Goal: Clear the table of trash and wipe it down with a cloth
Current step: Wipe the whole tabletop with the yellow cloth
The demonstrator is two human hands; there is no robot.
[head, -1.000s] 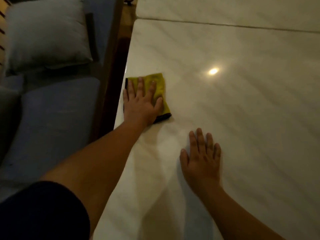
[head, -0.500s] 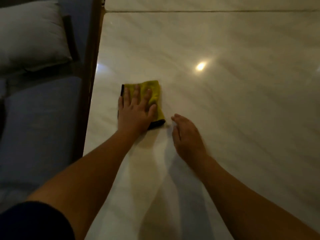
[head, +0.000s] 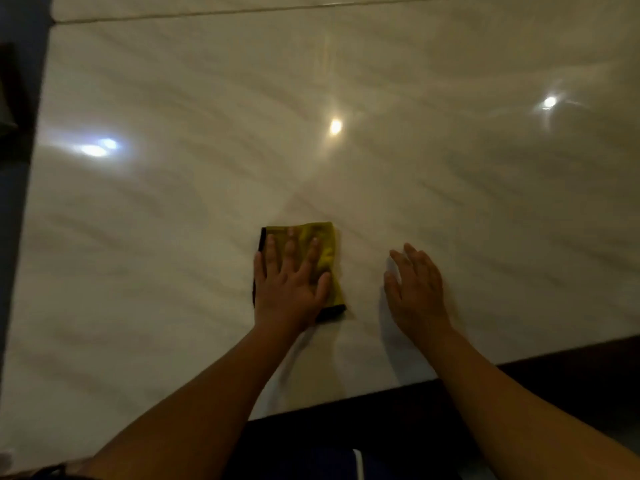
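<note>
While the left hand (head: 289,285) lies flat on the folded yellow cloth (head: 323,235), fingers spread and pressing it to the table (head: 467,188), the step in hand looks to be the wiping. No trash shows on the pale glossy top, so the clearing seems done. The cloth sits near the front edge, about mid-view, with dark trim showing at its left side and near corner. Just beside it to the right, not touching it, the right hand (head: 415,289) is open with fingers loosely extended and holds nothing. Blur hides whether it rests on the surface or hovers over it.

The next move, as I judge it, is a flat stroke across unwiped marble — toward the far seam (head: 207,16) or out to either side — with even downward pressure so the fold does not bunch, and the free hand out of its path.

Count: one cloth, two hands, one table top with one seam, three bright lamp glints (head: 335,126) in the polish, no trash in sight.
</note>
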